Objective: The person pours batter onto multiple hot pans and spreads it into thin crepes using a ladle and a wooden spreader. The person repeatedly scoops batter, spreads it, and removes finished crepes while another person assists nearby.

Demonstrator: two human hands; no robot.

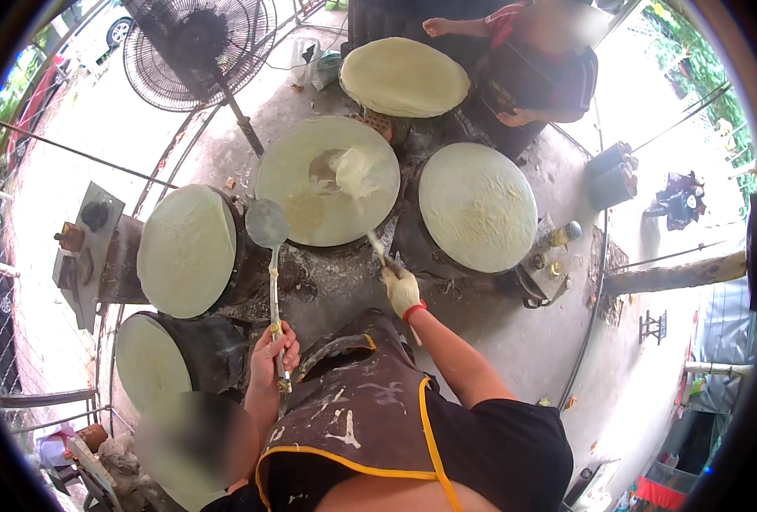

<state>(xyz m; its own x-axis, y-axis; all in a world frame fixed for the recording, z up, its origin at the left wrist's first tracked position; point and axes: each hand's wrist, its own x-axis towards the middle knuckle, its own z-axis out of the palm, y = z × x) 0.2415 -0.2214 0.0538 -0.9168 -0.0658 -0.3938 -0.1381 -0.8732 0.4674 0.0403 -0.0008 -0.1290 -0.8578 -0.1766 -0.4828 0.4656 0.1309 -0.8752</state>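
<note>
My left hand (272, 358), bare, grips the handle of a long metal ladle (267, 224). The ladle's round bowl hangs at the lower left rim of the middle round griddle (276, 166). A white knitted glove with a red cuff covers my right hand (402, 289). It holds the stick handle of a spreading tool (376, 246), whose far end is blurred over the griddle. Pale wet batter (359, 173) lies heaped and smeared there, beside a darker patch near the griddle's centre.
Pale sheets cover more round griddles: right (477, 205), far (404, 77), left (186, 249) and lower left (151, 361). A large fan (199, 54) stands upper left. Another person (538, 70) is by the far griddle. Glass jars (564, 235) stand at right.
</note>
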